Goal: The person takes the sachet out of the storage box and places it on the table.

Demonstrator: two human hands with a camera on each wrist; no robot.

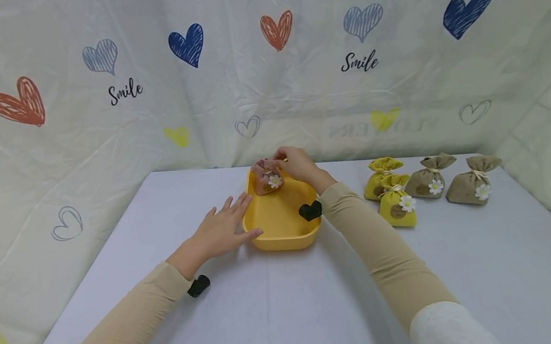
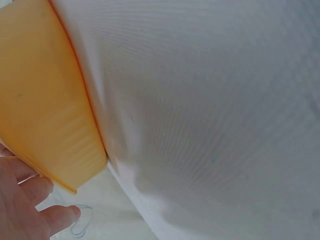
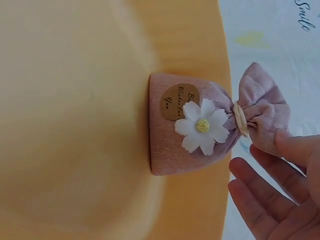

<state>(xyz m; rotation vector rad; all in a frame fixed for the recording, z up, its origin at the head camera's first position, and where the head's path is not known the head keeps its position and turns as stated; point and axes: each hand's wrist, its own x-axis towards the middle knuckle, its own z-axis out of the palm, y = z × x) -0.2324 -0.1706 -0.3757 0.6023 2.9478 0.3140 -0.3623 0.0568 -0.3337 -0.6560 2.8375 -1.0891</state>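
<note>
A pink cloth sachet point(image 3: 167, 142) with a white flower, a round brown label and a tied neck stands at the far end inside a yellow-orange plastic tray point(image 1: 282, 243). My right hand point(image 1: 297, 164) pinches the sachet's gathered top between thumb and fingers, seen close in the right wrist view point(image 3: 285, 185). My left hand point(image 1: 221, 230) has its fingers spread straight and rests at the tray's left rim. In the left wrist view, the fingers point(image 2: 37, 190) lie along the edge of the tray's outer wall point(image 2: 50, 100).
To the right on the white table point(image 1: 269, 316) stand two yellow sachets, one in front point(image 1: 397, 207) and one behind point(image 1: 373, 184), and two grey-brown sachets, one nearer the middle point(image 1: 426, 182) and one farther right point(image 1: 473, 183). A heart-printed cloth point(image 1: 248, 97) hangs behind the table.
</note>
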